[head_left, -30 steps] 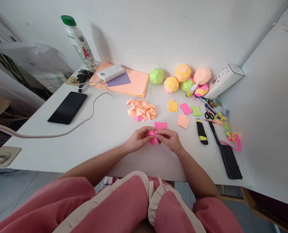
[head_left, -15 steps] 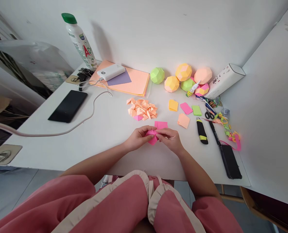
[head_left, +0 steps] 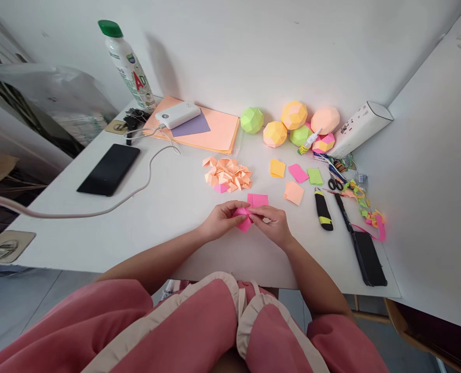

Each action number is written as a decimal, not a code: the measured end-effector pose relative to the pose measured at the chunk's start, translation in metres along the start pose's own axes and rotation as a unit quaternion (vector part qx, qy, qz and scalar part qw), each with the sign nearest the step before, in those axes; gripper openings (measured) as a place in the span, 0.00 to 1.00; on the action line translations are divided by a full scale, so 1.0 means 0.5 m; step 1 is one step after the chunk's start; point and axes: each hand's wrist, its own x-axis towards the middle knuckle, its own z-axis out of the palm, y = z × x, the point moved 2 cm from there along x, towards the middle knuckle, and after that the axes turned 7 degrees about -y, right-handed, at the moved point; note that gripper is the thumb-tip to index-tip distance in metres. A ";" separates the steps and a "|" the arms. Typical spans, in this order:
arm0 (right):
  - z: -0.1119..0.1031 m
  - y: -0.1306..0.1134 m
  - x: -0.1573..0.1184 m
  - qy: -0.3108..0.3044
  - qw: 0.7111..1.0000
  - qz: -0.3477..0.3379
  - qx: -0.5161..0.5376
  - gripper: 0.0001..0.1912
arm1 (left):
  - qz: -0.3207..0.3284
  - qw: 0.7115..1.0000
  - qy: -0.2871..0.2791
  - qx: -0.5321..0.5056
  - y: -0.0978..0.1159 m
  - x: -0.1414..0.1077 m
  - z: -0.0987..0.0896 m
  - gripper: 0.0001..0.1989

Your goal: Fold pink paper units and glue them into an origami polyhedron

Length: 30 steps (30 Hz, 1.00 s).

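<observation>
Between my two hands is a small pink paper piece [head_left: 245,226], partly folded and partly hidden by the fingers. My left hand [head_left: 220,220] pinches its left side between thumb and fingers. On the right side, the thumb and fingertips of my right hand [head_left: 273,223] press on the same piece. Just beyond my fingertips, a flat pink paper square [head_left: 258,199] with a crease lies on the table [head_left: 168,228]. Farther back is a pile of folded peach paper units [head_left: 230,175], with a pink one at its near edge.
Small stacks of orange [head_left: 277,168], pink [head_left: 298,173], green [head_left: 315,176] and peach paper [head_left: 294,193] lie beyond my right hand. Several paper balls [head_left: 294,115] rest by the wall. A utility knife [head_left: 323,210] and scissors [head_left: 335,184] lie right; a phone [head_left: 108,170] and cable [head_left: 150,173] left.
My hands stay in nearly the same place around the pink paper piece. My right fingers shift very slightly; nothing else visibly moves.
</observation>
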 end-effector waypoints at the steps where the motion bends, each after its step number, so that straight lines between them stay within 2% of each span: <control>1: 0.000 0.000 0.000 0.003 1.000 -0.007 -0.003 0.07 | 0.000 1.000 0.001 -0.003 0.000 0.000 0.000 0.18; 8: 0.002 0.003 -0.004 -0.003 1.000 0.006 -0.011 0.09 | 0.008 1.000 0.010 -0.010 0.004 0.002 0.002 0.18; 15: 0.005 0.004 -0.006 0.000 0.999 -0.018 -0.029 0.10 | 0.033 0.999 0.025 0.017 0.008 0.000 0.003 0.17; 21: 0.018 0.012 -0.010 -0.029 0.999 -0.006 -0.045 0.14 | 0.043 0.998 0.038 0.031 -0.002 0.003 0.003 0.17; 26: 0.020 0.017 -0.011 -0.013 0.996 -0.009 -0.088 0.10 | 0.077 0.979 0.074 0.173 -0.006 0.004 -0.004 0.13; 30: 0.016 0.016 -0.009 -0.007 0.996 -0.010 -0.088 0.10 | 0.096 0.956 0.066 0.268 -0.006 0.004 -0.009 0.09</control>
